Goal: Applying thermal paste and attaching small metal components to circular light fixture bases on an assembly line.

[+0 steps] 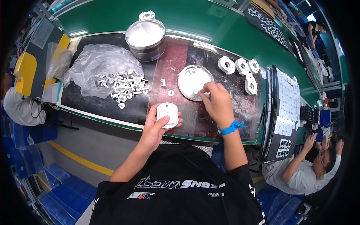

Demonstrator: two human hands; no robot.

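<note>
My left hand (152, 129) is closed around a white, flat-faced plastic housing (167, 112), with the thumb pressed on its face near the lower edge. Over the right side of a shallow round metal dish (186, 80), my right hand (218, 102) has thumb and forefinger pinched together. Whatever lies between those fingertips, if anything, is too small or hidden to make out. Between the dish and the housing, a small white ring (171, 93) lies on the bench. A white stemmed part (163, 83) is just beyond it.
A pile of white stemmed parts (125, 86) spills from a clear plastic bag (95, 62) on the left. Behind stands a large metal tin (145, 47). Several round white housings (227, 65) sit at right, near stacked black trays (277, 112). A co-worker (315, 168) sits at far right.
</note>
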